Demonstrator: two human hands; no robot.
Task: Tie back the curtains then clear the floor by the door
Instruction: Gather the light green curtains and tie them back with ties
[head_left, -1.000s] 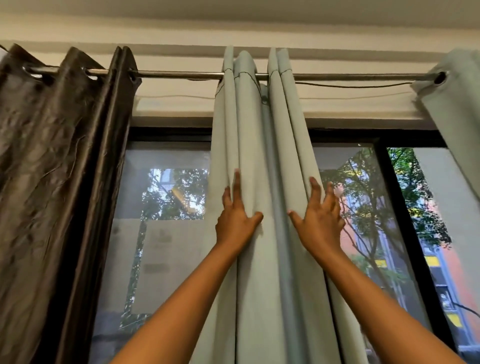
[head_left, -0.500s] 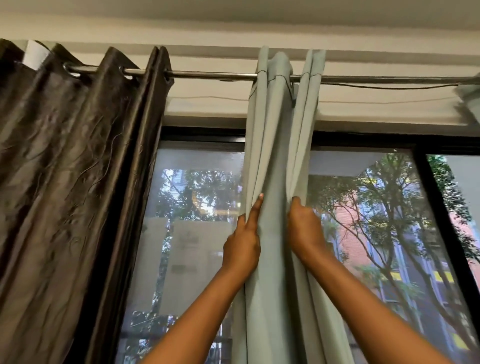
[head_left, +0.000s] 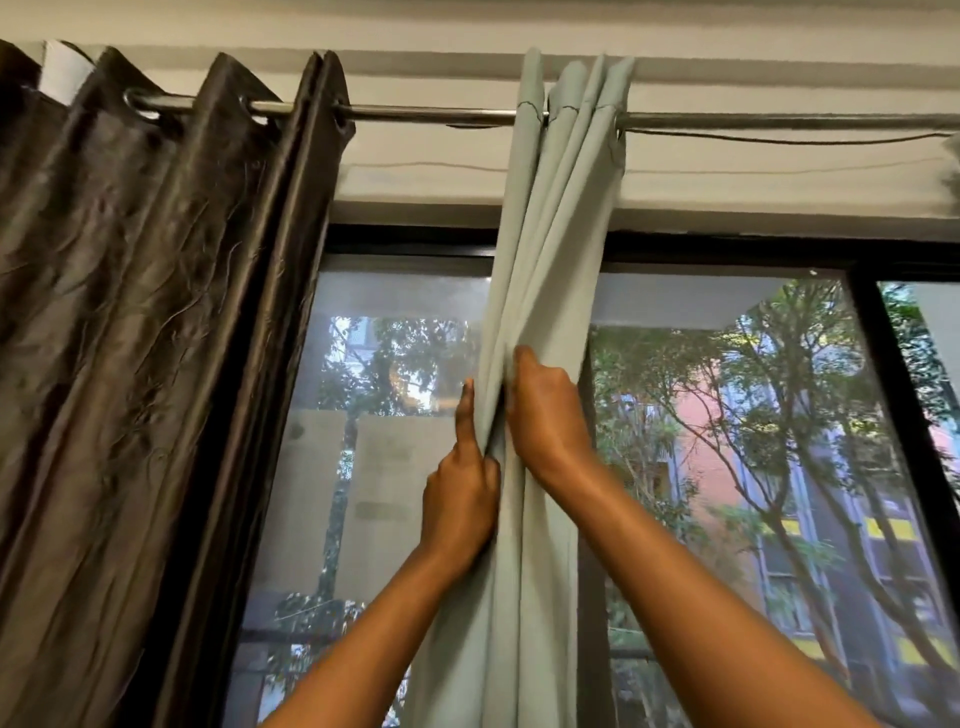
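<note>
A pale green curtain (head_left: 556, 249) hangs bunched in tight folds from a metal rod (head_left: 426, 113), in front of a large window. My left hand (head_left: 460, 493) grips its left side, the index finger straight up along the cloth and the other fingers curled into the folds. My right hand (head_left: 545, 415) grips the right side a little higher, its fingers wrapped round the gathered cloth and hidden behind it. The two hands squeeze the curtain into a narrow bundle between them.
A dark brown crinkled curtain (head_left: 156, 338) hangs gathered on the same rod at the left. The black window frame (head_left: 883, 389) crosses behind, with trees and buildings outside. A thin cable (head_left: 779, 139) runs under the rod. The floor and door are out of view.
My flat hands have closed round the green curtain and pressed its folds together into a narrow bundle. My view has swung left, so both curtains sit further right in frame.
</note>
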